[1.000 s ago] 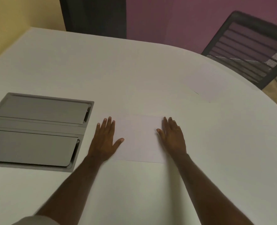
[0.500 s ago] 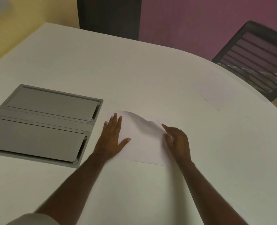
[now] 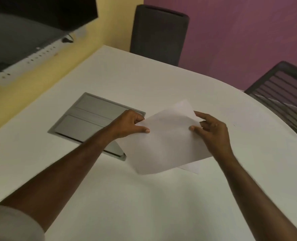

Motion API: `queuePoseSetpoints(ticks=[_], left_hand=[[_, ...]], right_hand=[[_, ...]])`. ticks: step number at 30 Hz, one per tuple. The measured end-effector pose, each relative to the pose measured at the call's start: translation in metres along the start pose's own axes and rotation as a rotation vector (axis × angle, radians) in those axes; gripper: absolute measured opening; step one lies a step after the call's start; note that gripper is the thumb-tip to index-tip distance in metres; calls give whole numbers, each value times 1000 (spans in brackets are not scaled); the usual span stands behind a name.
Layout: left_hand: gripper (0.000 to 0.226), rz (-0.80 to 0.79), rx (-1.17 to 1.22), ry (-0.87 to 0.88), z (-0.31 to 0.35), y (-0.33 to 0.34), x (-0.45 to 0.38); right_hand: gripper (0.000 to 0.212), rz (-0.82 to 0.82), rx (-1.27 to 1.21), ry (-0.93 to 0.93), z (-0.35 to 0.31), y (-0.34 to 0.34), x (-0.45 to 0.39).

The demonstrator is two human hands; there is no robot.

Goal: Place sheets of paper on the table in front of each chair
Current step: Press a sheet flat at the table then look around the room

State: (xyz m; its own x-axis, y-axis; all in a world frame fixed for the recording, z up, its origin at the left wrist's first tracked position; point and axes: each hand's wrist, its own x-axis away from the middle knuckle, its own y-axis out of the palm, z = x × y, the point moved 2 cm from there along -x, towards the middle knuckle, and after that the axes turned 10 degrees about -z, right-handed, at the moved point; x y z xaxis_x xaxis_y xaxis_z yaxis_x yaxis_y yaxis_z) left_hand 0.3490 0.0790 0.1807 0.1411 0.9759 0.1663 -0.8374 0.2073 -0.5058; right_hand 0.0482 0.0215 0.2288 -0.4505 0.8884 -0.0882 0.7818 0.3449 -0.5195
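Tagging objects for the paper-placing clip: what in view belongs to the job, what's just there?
Job:
- held sheet, pinched by left hand and right hand
- sheet beneath it on the table
- dark chair
- slatted chair

Just there:
- grey cable hatch
- wall screen

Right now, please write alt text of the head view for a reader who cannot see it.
Both hands, left hand and right hand, hold a white sheet of paper above a white table. A grey floor-box panel and two dark chairs lie beyond.
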Motion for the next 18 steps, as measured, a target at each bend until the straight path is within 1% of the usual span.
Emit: queuePoseSetpoints(ticks=[1,3,4,8,11,12,14,17,18], left_hand=[[21,10,12,-15,2,-8,19],[23,45,34,-47,0,-23,59],[25,60,46,-66,-4,-30,78],[32,107,66,-165,-29,-49,154],[53,158,36,-242,-57,-56,212],[55,168,21,-273,-68,-56,232],[48,175,-5,-357,-88,-54,271],[23,228,-43,-529,-116,-50,327],[29,241,-62,-595,-127,-47,344]], right_hand=[[34,-37,-11,44,-17,4,-3],[13,-92,41,91,-45,16,-7],[7,-106,66,100,-58,24,-8],[7,-172,121,110,-93,75,-11],[7,-280,140,142,-104,129,-4],[9,-316,145,156,-106,149,-1],[12,-380,148,181,-106,190,9],[18,-439,116,218,-101,251,29],[20,-452,105,231,-98,271,36]])
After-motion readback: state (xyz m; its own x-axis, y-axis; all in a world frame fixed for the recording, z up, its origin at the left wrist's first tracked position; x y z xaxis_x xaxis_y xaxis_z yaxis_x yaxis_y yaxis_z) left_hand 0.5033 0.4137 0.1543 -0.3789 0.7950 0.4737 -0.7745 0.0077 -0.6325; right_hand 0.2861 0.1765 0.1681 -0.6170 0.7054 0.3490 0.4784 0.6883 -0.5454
